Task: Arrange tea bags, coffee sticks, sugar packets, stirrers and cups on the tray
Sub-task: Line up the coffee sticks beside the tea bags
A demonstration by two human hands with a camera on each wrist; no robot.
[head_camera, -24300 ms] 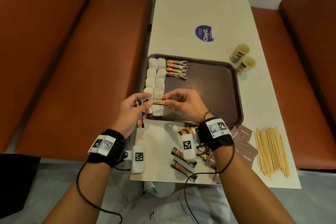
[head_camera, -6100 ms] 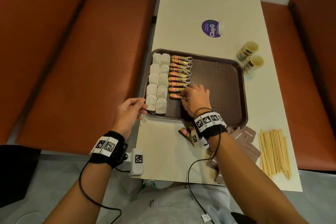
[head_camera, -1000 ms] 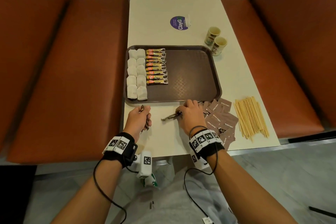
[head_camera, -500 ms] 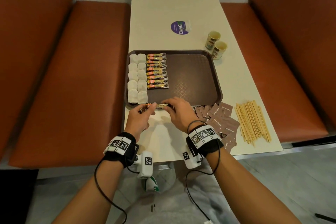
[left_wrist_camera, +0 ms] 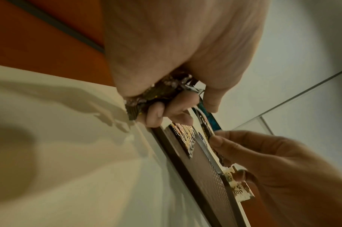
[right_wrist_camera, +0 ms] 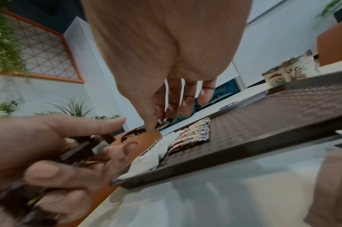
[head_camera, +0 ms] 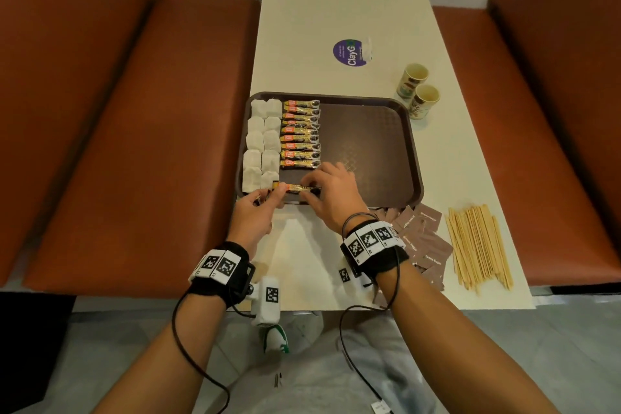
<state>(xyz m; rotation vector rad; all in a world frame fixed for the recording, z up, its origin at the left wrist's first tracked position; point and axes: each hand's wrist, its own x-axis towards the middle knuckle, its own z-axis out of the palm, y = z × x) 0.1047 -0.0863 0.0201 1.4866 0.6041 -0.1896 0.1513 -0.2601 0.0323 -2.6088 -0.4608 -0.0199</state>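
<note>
A brown tray [head_camera: 369, 144] holds two columns of white tea bags [head_camera: 263, 141] and a row of coffee sticks [head_camera: 300, 134]. Over its near left corner, both hands hold one more coffee stick [head_camera: 295, 186] level. My right hand [head_camera: 314, 191] pinches its right end. My left hand [head_camera: 268, 197] pinches the left end and grips a bundle of coffee sticks [left_wrist_camera: 162, 92] in its palm. In the right wrist view the right hand [right_wrist_camera: 160, 121] hovers above the tray [right_wrist_camera: 263, 122], near the tea bags [right_wrist_camera: 152, 153].
Two paper cups [head_camera: 420, 91] stand on the table beyond the tray's far right corner. Brown sugar packets [head_camera: 420, 239] lie scattered just right of my right wrist, with a pile of wooden stirrers [head_camera: 477, 245] farther right. Orange benches flank the table.
My right hand lifted a coffee stick from the table and brought it to my left hand. Both hands then moved forward with it over the tray's near edge.
</note>
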